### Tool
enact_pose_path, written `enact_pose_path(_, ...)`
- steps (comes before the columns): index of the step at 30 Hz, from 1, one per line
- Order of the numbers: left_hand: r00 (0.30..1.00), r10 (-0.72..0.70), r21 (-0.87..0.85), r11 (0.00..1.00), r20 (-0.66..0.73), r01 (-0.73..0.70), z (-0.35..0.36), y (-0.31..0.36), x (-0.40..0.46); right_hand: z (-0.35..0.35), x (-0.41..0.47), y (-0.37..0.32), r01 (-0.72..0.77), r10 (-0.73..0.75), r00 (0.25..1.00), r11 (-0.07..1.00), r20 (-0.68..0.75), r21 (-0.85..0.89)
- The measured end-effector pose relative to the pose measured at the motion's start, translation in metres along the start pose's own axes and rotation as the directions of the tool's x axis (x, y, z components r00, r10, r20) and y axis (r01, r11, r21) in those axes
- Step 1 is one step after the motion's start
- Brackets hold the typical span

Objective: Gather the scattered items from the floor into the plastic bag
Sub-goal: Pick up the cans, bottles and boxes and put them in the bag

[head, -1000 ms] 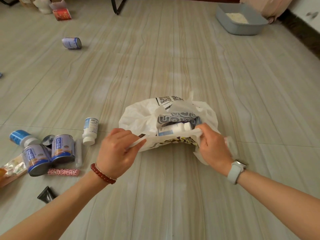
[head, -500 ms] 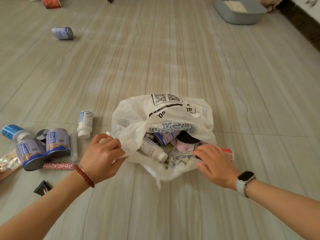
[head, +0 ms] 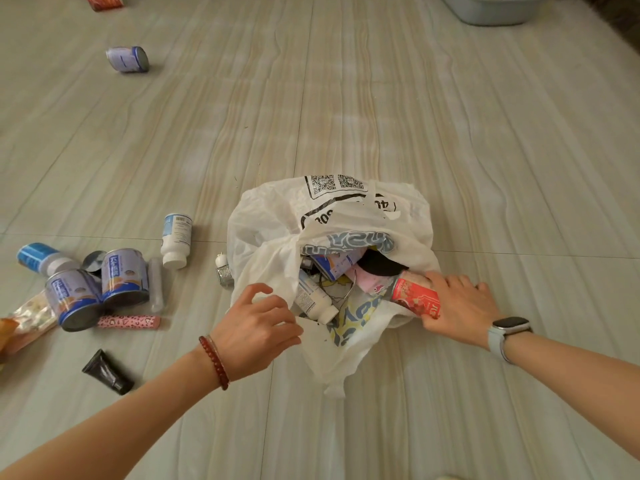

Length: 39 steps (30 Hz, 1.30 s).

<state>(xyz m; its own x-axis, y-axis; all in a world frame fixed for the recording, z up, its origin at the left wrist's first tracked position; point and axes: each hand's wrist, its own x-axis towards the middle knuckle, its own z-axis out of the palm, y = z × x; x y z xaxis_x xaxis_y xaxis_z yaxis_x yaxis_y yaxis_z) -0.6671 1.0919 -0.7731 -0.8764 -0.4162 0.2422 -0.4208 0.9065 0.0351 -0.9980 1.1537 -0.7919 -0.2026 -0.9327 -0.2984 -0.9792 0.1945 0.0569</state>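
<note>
A white plastic bag (head: pixel 273 220) lies open on the floor in the middle, with a white bottle (head: pixel 313 299), a pink item and a black item in its mouth. My right hand (head: pixel 462 303) grips a red can (head: pixel 415 298) at the bag's right rim. My left hand (head: pixel 256 327) hovers at the bag's left rim, fingers apart and holding nothing. Left of the bag lie a small glitter bottle (head: pixel 223 270), a white pill bottle (head: pixel 176 240), two blue cans (head: pixel 124 277), a pink spotted tube (head: pixel 129 322) and a black tube (head: pixel 107 372).
Farther left are a blue-labelled bottle (head: pixel 41 258) and a snack packet (head: pixel 27 320). Another blue can (head: pixel 128 59) lies far back left, with a red can (head: pixel 104 0) beyond it. A grey tray (head: pixel 491 12) stands at the back right.
Both hands let go of the bag's handles and the bag slumped open. My right hand took the red can at the bag's right side. The view shifted forward.
</note>
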Motion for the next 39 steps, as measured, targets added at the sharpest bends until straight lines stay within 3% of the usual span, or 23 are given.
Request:
enact_pose_path(4, 0.998, -0.037, -0.008, 0.999, -0.043, 0.036, 0.0, -0.007, -0.002, -0.031, -0.027, -0.023, 0.039, -0.013, 0.997, 0.926, -0.071, 0.375)
enact_pose_path(8, 0.995, -0.069, -0.008, 0.998, -0.069, 0.068, -0.002, -0.009, -0.004, -0.044, -0.025, -0.07, 0.182, -0.157, 0.983, 0.87, -0.091, 0.458)
enact_pose_path(13, 0.984, -0.132, 0.012, 0.991, -0.123, 0.135, -0.009, -0.014, -0.007, -0.032, 0.003, -0.128, 0.38, -0.355, 0.923, 0.902, -0.146, 0.207)
enact_pose_path(17, 0.967, -0.22, 0.046, 0.973, -0.132, 0.228, -0.01, -0.021, -0.013, -0.038, 0.023, -0.157, 0.487, -0.404, 0.852, 0.844, -0.333, 0.225)
enact_pose_path(20, 0.935, -0.334, 0.041, 0.939, -0.122, 0.34, -0.01, -0.03, -0.015, -0.039, 0.03, -0.161, 0.592, -0.439, 0.744, 0.783, -0.505, 0.192)
enact_pose_path(24, 0.909, -0.409, 0.044, 0.91, -0.08, 0.413, -0.01, -0.035, -0.012, -0.032, 0.038, -0.136, 0.589, -0.58, 0.576, 0.783, -0.576, -0.199)
enact_pose_path(26, 0.901, -0.431, 0.034, 0.901, -0.043, 0.432, -0.009, -0.034, -0.01, -0.032, 0.044, -0.123, 0.533, -0.587, 0.585, 0.799, -0.56, -0.279)
enact_pose_path(29, 0.912, -0.411, 0.025, 0.911, -0.008, 0.411, -0.005, -0.034, -0.01, -0.035, 0.05, -0.116, 0.494, -0.613, 0.659, 0.79, -0.436, -0.365)
enact_pose_path(33, 0.925, -0.376, -0.029, 0.927, -0.053, 0.375, -0.001, -0.031, -0.013, -0.034, 0.058, -0.137, 0.623, -0.775, 0.603, 0.604, -0.186, -0.497)
enact_pose_path(35, 0.922, -0.375, -0.038, 0.927, -0.096, 0.373, -0.002, -0.031, -0.017, -0.033, 0.064, -0.152, 0.648, -0.778, 0.624, 0.564, -0.067, -0.512)
enact_pose_path(39, 0.939, -0.335, -0.03, 0.942, -0.073, 0.334, -0.003, -0.032, -0.037, -0.032, 0.076, -0.166, 0.641, -0.717, 0.697, 0.617, 0.01, -0.456)
